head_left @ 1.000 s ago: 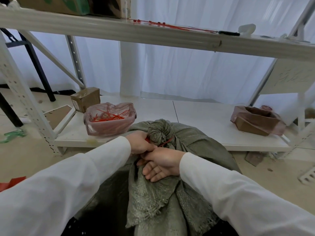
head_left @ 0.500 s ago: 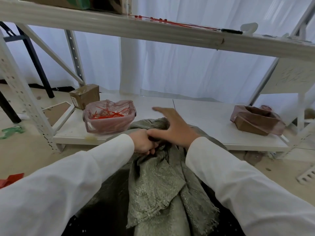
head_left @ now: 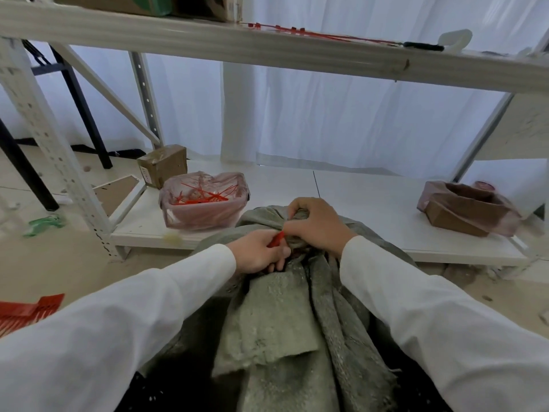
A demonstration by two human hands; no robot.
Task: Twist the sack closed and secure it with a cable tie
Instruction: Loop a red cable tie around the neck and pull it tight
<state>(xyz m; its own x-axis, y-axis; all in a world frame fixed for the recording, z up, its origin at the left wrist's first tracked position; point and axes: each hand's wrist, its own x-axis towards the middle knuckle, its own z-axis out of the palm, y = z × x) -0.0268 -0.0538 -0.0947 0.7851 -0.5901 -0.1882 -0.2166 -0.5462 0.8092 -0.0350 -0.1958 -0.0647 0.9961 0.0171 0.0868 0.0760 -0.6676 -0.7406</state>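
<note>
A grey-green woven sack (head_left: 279, 316) stands in front of me, its loose top cloth hanging down toward me. My right hand (head_left: 315, 224) grips the twisted neck of the sack from above, fingers curled round it. My left hand (head_left: 258, 252) sits just left of the neck and pinches a red cable tie (head_left: 277, 239); only a short red piece shows between the fingers. The rest of the tie and the twisted knot are hidden under my hands.
A low white shelf (head_left: 371, 203) lies behind the sack. On it stand a pink-lined bin of red cable ties (head_left: 205, 200), a small cardboard box (head_left: 163, 165) and a brown box in pink plastic (head_left: 466, 208). More red ties (head_left: 312, 34) lie on the upper shelf. A red object (head_left: 29, 310) lies on the floor at left.
My right hand came from under the knot up over the sack neck, spread open half a second ago, and now curls round it. The left hand stayed by the neck with the tie.
</note>
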